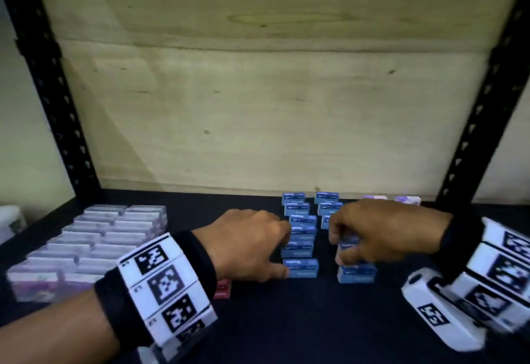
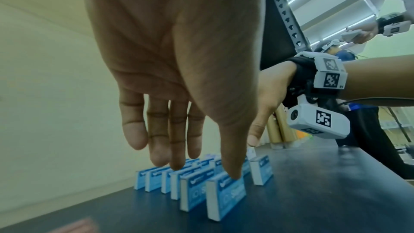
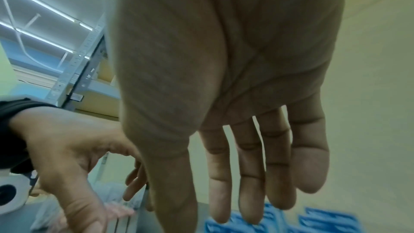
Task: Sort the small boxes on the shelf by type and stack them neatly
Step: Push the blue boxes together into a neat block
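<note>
Two rows of small blue boxes stand on edge on the dark shelf [image 1: 286, 320]. My left hand [image 1: 286, 254] spans the near part of the left row [image 1: 298, 208]: its thumb tip touches the top of the nearest blue box [image 2: 226, 196] and its straight fingers [image 2: 174, 159] rest on boxes farther back. My right hand [image 1: 337, 249] lies over the right row [image 1: 327, 198], with its thumb by the nearest box [image 1: 357, 274]. In the right wrist view its fingers [image 3: 246, 192] hang straight above blurred blue boxes [image 3: 325, 222]. Neither hand grips a box.
A large block of white and pink boxes [image 1: 86, 243] fills the left of the shelf. A red box [image 1: 222, 289] peeks out under my left wrist. Pale purple boxes [image 1: 407, 200] stand at the back right. Black uprights [image 1: 57, 91] and a plywood back panel [image 1: 258, 105] bound the shelf.
</note>
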A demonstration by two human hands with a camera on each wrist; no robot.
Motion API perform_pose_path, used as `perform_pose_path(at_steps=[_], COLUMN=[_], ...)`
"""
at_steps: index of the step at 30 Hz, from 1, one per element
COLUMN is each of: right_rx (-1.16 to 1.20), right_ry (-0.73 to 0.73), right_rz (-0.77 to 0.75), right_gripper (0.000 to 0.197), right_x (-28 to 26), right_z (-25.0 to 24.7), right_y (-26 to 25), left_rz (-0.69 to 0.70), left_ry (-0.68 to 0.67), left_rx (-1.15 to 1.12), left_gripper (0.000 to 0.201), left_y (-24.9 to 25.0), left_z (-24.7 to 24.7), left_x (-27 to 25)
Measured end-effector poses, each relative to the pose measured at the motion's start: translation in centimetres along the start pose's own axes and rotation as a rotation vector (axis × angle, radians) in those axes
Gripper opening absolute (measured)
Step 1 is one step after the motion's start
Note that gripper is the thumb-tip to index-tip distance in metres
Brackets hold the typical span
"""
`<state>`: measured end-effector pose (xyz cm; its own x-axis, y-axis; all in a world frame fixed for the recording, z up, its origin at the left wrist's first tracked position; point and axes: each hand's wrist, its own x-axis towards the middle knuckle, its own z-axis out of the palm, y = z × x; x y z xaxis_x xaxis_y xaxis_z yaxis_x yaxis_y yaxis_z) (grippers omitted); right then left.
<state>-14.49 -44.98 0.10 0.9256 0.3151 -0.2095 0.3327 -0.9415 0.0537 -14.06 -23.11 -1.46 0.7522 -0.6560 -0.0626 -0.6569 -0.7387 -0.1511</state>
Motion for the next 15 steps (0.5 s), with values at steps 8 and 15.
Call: perform_pose_path(at_steps=[8,15], right_rx=[0.002,0.124], right_ry=[-0.034,0.118], right_rz=[0.048,-0.034], right_gripper=[0.024,0.018], right_x=[-2.5,-6.4], right_z=[3.6,4.9], right_y=[1.3,0.4], left_rz=[-0.023,-0.034], left_ry=[-0.105,0.010], left_rx=[-0.050,-0.226], left_gripper=[0.033,0.015], left_y=[2.8,3.6], left_z=[0.5,1.2], left_x=[1.8,-0.7])
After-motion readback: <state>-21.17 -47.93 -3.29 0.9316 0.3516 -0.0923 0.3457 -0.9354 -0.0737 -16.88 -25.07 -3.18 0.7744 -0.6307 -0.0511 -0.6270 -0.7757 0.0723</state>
